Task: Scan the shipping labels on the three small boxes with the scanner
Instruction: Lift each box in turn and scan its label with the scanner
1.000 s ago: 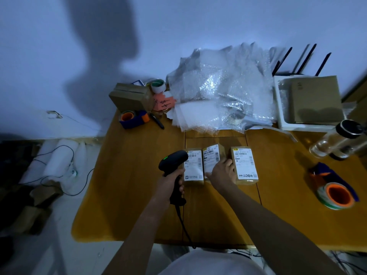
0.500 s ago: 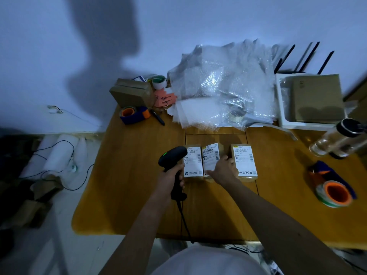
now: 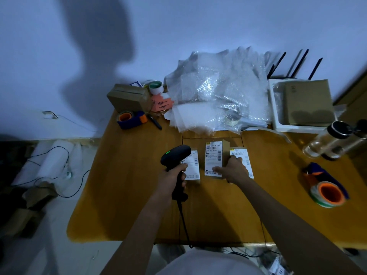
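Note:
Three small cardboard boxes with white shipping labels sit side by side on the wooden table (image 3: 123, 191). My left hand (image 3: 173, 176) grips the black scanner (image 3: 175, 154), whose green light is on; its head hangs over the left box (image 3: 192, 165). My right hand (image 3: 231, 170) holds the middle box (image 3: 213, 155), lifted and tilted with its label facing up. My right hand also partly covers the right box (image 3: 243, 155), which lies flat.
Bubble wrap (image 3: 216, 96) is piled at the back. A white tray (image 3: 278, 124) with a brown envelope is at back right, beside a clear bottle (image 3: 325, 139). Tape rolls lie at right (image 3: 327, 193) and back left (image 3: 129, 119), near a cardboard box (image 3: 127, 97).
My right hand has raised the middle box off the table and tilted it up. The scanner in my left hand has stayed over the left box.

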Demonstrator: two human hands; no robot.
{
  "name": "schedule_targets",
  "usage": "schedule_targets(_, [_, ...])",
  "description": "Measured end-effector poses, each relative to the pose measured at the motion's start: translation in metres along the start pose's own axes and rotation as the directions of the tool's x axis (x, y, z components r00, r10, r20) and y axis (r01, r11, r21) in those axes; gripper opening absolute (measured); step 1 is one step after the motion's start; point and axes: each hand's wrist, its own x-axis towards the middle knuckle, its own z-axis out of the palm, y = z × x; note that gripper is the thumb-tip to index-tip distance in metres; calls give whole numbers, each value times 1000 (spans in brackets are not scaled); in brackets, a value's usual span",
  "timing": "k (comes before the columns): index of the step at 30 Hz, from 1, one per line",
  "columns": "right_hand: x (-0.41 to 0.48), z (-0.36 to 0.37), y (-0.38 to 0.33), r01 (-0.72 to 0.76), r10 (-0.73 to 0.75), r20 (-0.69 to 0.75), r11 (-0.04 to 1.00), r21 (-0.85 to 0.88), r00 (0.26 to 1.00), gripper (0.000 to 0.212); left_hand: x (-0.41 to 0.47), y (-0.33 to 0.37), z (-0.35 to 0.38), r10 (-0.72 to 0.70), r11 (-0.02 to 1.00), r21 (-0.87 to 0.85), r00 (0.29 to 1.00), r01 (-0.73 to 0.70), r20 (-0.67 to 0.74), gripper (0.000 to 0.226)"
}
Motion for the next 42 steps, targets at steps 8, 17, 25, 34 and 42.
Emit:
schedule_targets(8, [2, -39, 3, 61, -68, 3, 912, 407, 998, 88, -10, 26, 23, 82, 994, 66, 992, -89, 95, 18])
schedule_targets(17, [-33, -84, -15, 233, -224, -88, 784, 575, 971, 69, -23, 46, 39, 164, 979, 105, 979, -177, 120, 16])
schedule_targets(25, [-36, -87, -11, 276, -250, -132, 731, 624, 959, 72, -33, 53, 45, 201, 958, 173, 966, -228, 161, 24])
schedule_targets(34, [-30, -83, -1, 279, -237, -152, 719, 637, 960, 72, -31, 49, 42, 226, 951, 170, 954, -259, 195, 13])
schedule_targets(42, [-32, -77, 3, 257, -201, -161, 725, 639, 966, 61, -32, 46, 41, 208, 954, 168, 951, -249, 228, 11])
